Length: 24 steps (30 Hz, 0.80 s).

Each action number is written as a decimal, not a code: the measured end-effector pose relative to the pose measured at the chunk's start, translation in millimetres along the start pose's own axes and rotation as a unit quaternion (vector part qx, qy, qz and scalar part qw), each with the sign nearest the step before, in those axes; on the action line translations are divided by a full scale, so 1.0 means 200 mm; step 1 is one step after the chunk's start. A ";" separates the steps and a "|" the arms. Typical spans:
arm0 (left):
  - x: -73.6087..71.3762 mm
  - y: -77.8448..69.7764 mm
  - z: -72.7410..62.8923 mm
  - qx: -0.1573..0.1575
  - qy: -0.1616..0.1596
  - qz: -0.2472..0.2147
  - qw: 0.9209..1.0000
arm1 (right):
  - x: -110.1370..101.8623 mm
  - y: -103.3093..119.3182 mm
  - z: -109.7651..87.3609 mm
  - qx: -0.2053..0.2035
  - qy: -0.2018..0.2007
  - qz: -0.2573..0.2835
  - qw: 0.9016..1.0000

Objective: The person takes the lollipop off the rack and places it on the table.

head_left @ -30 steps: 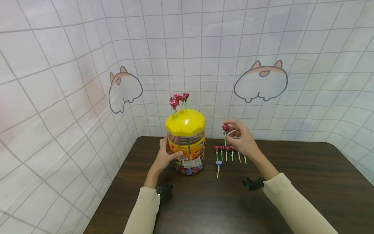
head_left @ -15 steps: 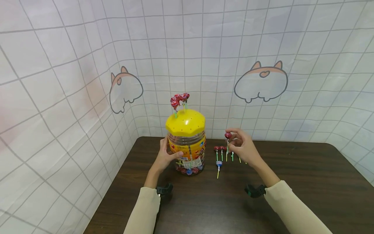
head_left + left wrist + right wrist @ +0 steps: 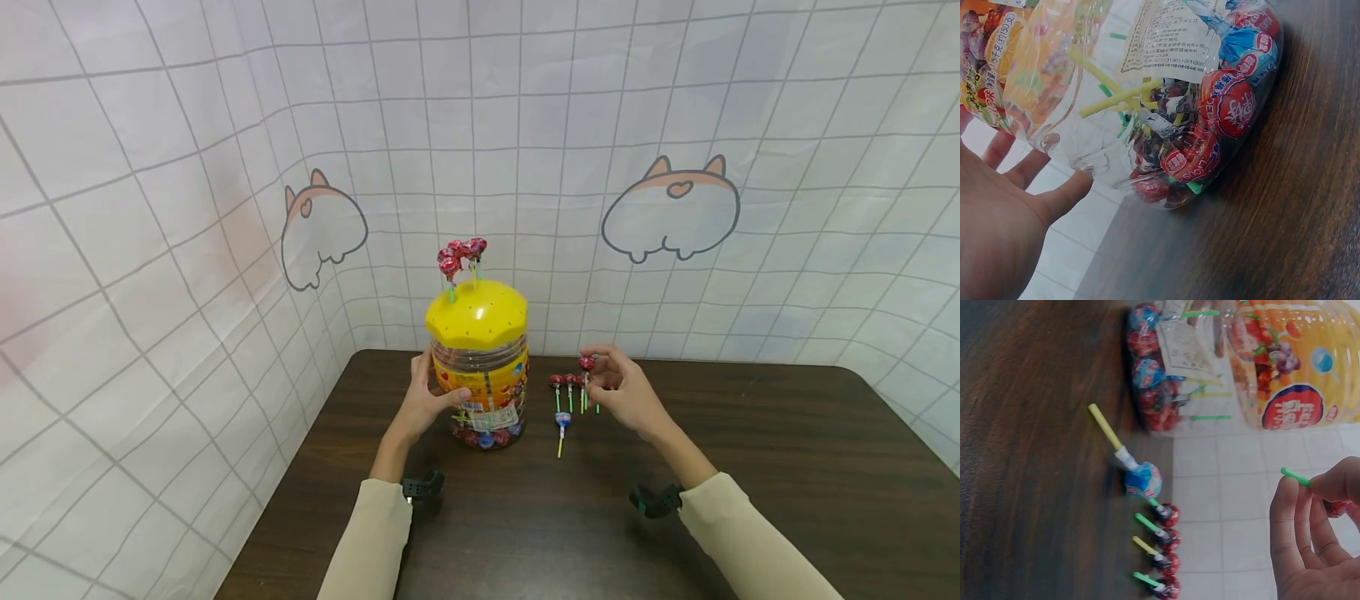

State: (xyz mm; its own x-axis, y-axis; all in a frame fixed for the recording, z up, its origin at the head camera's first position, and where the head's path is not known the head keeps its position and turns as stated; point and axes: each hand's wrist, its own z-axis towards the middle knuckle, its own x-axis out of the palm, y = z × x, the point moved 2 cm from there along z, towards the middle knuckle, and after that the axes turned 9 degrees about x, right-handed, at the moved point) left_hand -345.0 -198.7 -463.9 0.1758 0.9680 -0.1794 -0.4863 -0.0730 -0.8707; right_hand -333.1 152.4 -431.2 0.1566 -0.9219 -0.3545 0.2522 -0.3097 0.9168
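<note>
My left hand (image 3: 420, 407) grips the side of a clear plastic candy jar (image 3: 491, 387), thumb in front. The jar stands upright under a yellow lid (image 3: 477, 312) with small holes. Wrapped lollipops (image 3: 1229, 103) lie in its bottom. Several red lollipops (image 3: 450, 265) stand with their sticks in the lid. My right hand (image 3: 633, 400) pinches a red lollipop (image 3: 587, 363) by its green stick (image 3: 1295, 476), head up. It is at the row of red lollipops (image 3: 556, 381), covering the right part of that row. Nearer me lies a blue lollipop (image 3: 563, 420).
A dark wooden table (image 3: 525, 533) bears everything. Behind it and to the left hangs a white gridded curtain (image 3: 547, 125) with dog drawings. Black straps (image 3: 656, 500) are on both wrists.
My right hand has come down with the red lollipop, from above the row to close to it, and slightly rightward. My left hand and the jar stay in place.
</note>
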 end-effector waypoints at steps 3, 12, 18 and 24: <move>0.00 0.00 0.00 -0.002 -0.001 0.001 1.000 | 0.01 -0.03 0.00 0.006 0.007 0.005 1.000; 0.00 0.01 0.00 -0.001 0.000 0.006 1.000 | 0.05 -0.12 0.00 0.037 0.041 0.022 0.998; 0.00 0.02 0.01 -0.002 -0.002 0.008 1.000 | 0.07 -0.16 -0.01 0.055 0.071 0.017 0.996; 0.00 0.02 0.01 0.000 -0.001 0.008 1.000 | 0.08 -0.21 -0.01 0.061 0.104 -0.006 0.993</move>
State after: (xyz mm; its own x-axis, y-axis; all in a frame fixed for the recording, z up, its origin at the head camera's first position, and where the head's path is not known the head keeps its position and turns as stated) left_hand -347.8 -198.9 -466.3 0.1656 0.9672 -0.1927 -0.4886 -0.0892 -0.8679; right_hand -339.7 150.5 -475.7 0.3513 -0.8537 -0.3843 0.1389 -0.3584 0.9232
